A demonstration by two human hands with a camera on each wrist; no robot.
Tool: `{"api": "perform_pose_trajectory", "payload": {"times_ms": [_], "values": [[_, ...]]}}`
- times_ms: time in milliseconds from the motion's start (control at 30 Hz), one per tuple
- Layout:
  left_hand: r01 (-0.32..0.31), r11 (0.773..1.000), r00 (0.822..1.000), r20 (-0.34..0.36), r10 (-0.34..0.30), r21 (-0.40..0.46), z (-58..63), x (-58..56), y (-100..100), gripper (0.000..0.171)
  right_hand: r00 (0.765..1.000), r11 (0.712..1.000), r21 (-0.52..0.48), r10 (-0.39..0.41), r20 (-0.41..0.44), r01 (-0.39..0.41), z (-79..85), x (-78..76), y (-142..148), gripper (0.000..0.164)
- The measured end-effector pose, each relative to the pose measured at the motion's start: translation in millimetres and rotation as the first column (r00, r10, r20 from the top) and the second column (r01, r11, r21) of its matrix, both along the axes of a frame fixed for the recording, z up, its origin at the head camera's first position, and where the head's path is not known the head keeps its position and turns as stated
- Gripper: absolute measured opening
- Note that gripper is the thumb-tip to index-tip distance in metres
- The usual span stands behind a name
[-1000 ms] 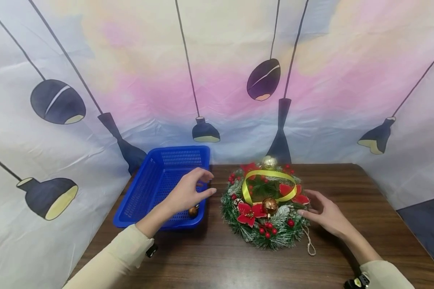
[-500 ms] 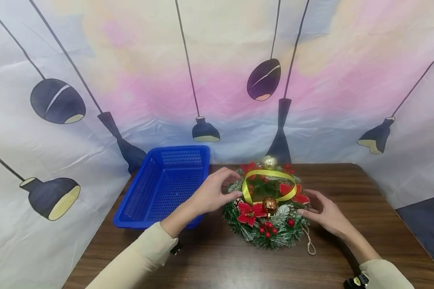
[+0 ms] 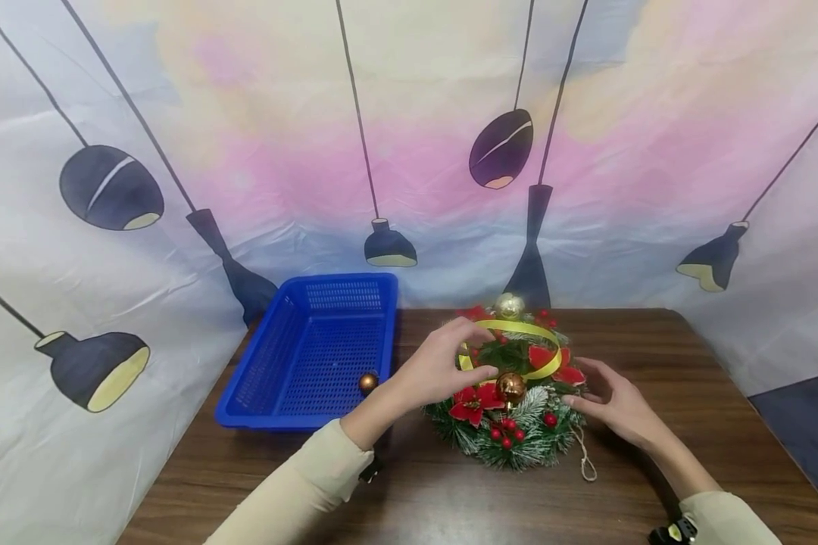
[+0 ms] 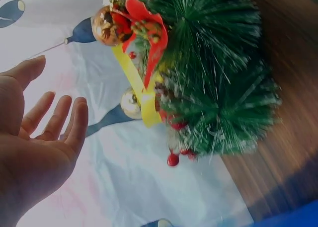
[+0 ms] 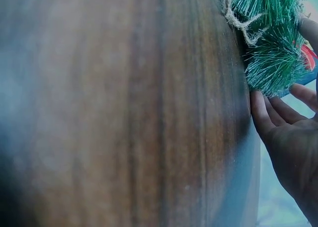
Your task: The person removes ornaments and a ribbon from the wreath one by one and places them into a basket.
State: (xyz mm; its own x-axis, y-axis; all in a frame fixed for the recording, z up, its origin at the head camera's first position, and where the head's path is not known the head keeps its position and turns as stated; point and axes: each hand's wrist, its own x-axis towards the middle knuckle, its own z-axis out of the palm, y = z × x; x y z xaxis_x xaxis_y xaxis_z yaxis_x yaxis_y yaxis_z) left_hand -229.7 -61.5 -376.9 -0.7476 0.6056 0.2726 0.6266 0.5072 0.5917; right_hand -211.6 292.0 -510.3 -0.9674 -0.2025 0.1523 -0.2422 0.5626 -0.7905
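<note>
A green Christmas wreath (image 3: 518, 446) lies on the table, with red poinsettias (image 3: 473, 403), red berries, a yellow ribbon (image 3: 518, 327) and bauble ornaments. A copper bauble (image 3: 510, 387) sits at its front, a pale gold bauble (image 3: 510, 306) at its back. My left hand (image 3: 443, 363) hovers over the wreath's left side, thumb and fingers apart with nothing between them; the left wrist view shows the bare palm (image 4: 39, 162). My right hand (image 3: 616, 401) holds the wreath's right edge, greenery between thumb and fingers in the right wrist view (image 5: 293, 142).
A blue plastic basket (image 3: 252, 378) stands left of the wreath. One brown bauble (image 3: 368, 383) lies inside it, near its right wall. A twine loop (image 3: 586, 458) trails from the wreath onto the wooden table (image 3: 423, 492). A printed cloth backdrop (image 3: 436, 151) hangs behind.
My left hand has moved right, from over the basket to over the wreath, uncovering the brown bauble in the basket. My right hand stays at the wreath's edge.
</note>
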Motion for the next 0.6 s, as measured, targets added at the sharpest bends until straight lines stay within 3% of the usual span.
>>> {"api": "perform_pose_trajectory", "payload": {"times_ms": [367, 600], "values": [[0.060, 0.998, 0.998, 0.029, -0.060, -0.023, -16.9, -2.4, 19.5, 0.039, 0.999, 1.000, -0.019, -0.003, 0.032, 0.003, 1.7, 2.1, -0.3, 0.079], [0.068, 0.996, 0.996, 0.063, -0.064, -0.053, -27.7, -0.6, 28.3, 0.038, 1.000, 1.000, -0.031, 0.005, 0.005, -0.005, 2.1, 1.3, 0.7, 0.077]]}}
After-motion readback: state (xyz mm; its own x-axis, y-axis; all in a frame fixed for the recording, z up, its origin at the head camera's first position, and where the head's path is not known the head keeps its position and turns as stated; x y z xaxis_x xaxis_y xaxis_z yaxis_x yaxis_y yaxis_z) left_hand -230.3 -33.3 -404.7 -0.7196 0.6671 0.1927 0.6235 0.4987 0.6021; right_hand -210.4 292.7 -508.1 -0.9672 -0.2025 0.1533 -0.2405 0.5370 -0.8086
